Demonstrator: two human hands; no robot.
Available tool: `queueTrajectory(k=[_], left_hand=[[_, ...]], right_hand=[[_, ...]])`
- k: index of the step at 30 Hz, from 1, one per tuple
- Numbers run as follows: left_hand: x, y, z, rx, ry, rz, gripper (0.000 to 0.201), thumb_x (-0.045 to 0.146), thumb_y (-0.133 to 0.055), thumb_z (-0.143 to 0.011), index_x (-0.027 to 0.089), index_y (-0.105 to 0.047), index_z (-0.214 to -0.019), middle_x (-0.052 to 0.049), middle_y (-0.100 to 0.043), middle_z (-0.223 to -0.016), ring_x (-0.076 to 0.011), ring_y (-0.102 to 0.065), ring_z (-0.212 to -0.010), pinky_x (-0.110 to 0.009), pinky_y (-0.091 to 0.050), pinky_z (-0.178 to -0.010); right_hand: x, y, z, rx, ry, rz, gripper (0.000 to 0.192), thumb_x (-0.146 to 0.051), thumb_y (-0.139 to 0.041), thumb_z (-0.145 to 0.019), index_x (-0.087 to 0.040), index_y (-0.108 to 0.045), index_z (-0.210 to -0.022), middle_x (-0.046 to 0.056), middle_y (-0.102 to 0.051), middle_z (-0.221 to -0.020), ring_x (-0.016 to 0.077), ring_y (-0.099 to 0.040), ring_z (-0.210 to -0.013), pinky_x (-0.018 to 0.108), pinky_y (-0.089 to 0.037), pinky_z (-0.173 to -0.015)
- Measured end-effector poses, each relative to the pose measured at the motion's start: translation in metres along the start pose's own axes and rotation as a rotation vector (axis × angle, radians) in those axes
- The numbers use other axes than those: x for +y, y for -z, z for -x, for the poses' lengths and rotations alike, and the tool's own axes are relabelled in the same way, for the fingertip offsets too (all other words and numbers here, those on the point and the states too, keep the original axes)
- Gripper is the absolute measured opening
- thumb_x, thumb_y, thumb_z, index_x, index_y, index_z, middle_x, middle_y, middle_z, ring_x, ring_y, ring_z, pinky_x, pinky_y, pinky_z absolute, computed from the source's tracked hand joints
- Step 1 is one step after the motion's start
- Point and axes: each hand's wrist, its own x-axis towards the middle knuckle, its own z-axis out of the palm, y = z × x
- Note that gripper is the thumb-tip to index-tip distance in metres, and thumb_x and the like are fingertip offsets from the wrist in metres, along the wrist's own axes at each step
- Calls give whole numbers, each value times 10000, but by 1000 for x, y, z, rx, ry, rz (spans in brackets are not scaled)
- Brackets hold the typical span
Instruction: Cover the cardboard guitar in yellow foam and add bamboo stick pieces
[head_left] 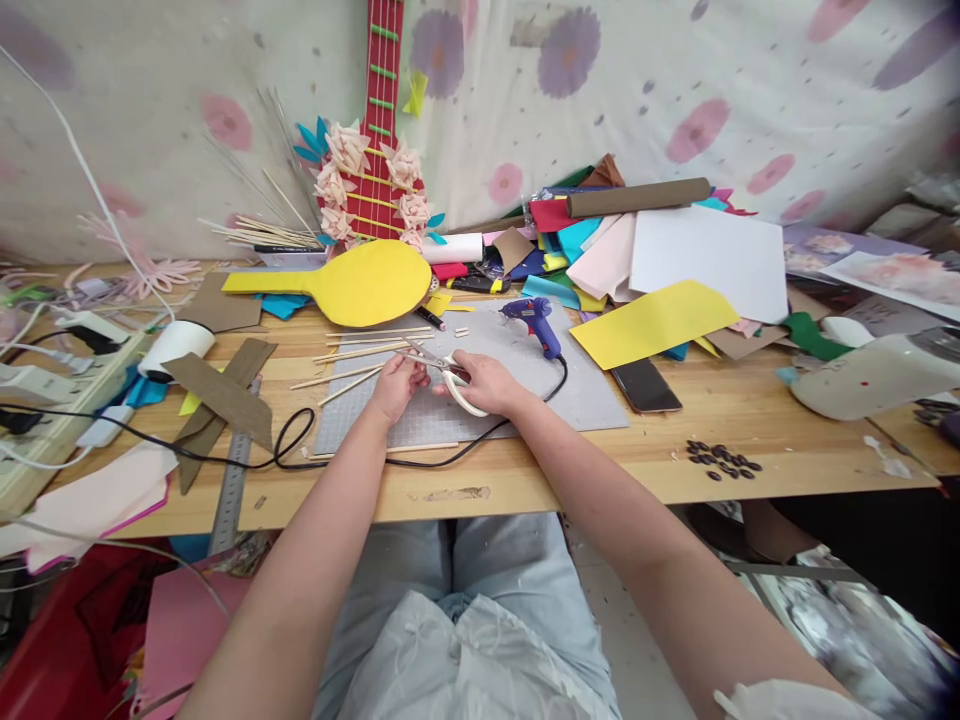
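Observation:
My right hand (484, 383) grips a pair of scissors (452, 378) by the white handles, with the blades pointing left over the grey cutting mat (592, 395). Close beside the blades, my left hand (401, 385) is closed in a pinch on what looks like a thin wooden stick; the fingers hide most of it. Several more thin wooden sticks (345, 352) lie on and across the left part of the mat. Two short cut pieces (461, 332) rest just beyond the scissors. A blue glue gun (536, 322) lies right of my hands, its black cord looping across the mat.
Behind the mat lie a yellow paddle-shaped cutout (375, 283) and a red paper guitar (371, 190) with flowers. At right are yellow paper (656, 322), a phone (646, 385) and dark beads (724, 460). A power strip (67, 430), brown strips (225, 400) and a metal ruler (232, 490) occupy the left.

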Motion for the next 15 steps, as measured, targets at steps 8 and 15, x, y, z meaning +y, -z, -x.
queueTrajectory(k=[8,15], left_hand=[[-1,-4,1,36,6,-26,335,304,-585,-801,144,-435,-548,55,-352,-507,-43,-310,-437,-180,-351,-460],[1,-4,1,23,11,0,329,284,-582,-804,138,-449,-542,44,-373,-520,-45,-315,-440,-186,-350,-456]], right_hand=[[0,3,2,-50,-40,-28,429,-613,-461,-772,-190,-503,-832,6,-598,-751,125,-486,-639,228,-269,-561],[1,8,2,-69,-35,-7,431,-616,-458,-770,-193,-507,-840,8,-602,-762,131,-496,-648,229,-267,-558]])
